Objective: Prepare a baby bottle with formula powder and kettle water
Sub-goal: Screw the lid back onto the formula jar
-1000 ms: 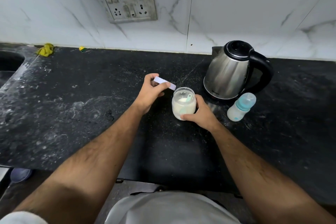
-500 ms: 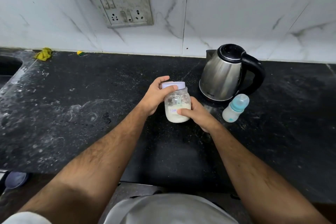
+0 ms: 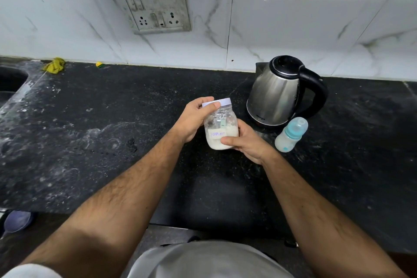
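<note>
A clear formula jar half full of white powder, with a handwritten label, is held just above the black counter. My right hand grips its lower body from the right. My left hand wraps the pale lilac lid, which sits on the jar's mouth. A small scoop shows inside the jar. To the right, a steel kettle with a black handle stands shut. A baby bottle with a teal cap stands in front of the kettle, milky white inside.
A tiled wall with a socket panel rises behind the counter. A sink lies at the far left, with a yellow rag and a small yellow scrap by the wall. The counter's front edge runs near my body.
The lid was off the jar in my left hand a second ago; it now sits on the jar's mouth. The jar has tilted upright and lifted slightly.
</note>
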`<state>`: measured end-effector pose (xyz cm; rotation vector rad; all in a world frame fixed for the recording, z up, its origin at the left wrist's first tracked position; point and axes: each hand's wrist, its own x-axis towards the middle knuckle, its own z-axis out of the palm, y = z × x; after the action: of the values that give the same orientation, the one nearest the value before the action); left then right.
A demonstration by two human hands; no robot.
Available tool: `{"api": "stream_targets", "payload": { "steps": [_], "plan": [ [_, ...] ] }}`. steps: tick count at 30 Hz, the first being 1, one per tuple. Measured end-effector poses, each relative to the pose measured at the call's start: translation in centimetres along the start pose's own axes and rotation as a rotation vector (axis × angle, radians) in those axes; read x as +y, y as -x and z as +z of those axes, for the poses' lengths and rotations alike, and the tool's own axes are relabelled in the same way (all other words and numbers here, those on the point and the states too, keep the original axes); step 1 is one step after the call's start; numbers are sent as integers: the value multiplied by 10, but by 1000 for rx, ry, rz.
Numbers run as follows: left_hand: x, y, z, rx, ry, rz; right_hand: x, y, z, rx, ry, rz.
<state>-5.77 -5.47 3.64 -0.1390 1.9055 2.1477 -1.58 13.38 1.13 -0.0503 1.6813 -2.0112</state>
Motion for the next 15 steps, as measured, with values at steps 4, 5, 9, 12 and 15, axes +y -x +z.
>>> {"api": "stream_targets", "payload": {
  "steps": [4, 5, 9, 12, 15],
  "plan": [
    [0, 2, 2, -24, -63, 4, -3, 4, 1, 23, 7, -33],
    [1, 3, 2, -30, -68, 1, -3, 5, 1, 22, 8, -36],
    [8, 4, -1, -97, -90, -11, -4, 7, 1, 6, -6, -38],
    [13, 5, -3, -151, -79, -43, -6, 9, 1, -6, -13, -38],
    [16, 8, 1, -200, -97, -82, -7, 13, 3, -6, -8, -41]
  ]
}}
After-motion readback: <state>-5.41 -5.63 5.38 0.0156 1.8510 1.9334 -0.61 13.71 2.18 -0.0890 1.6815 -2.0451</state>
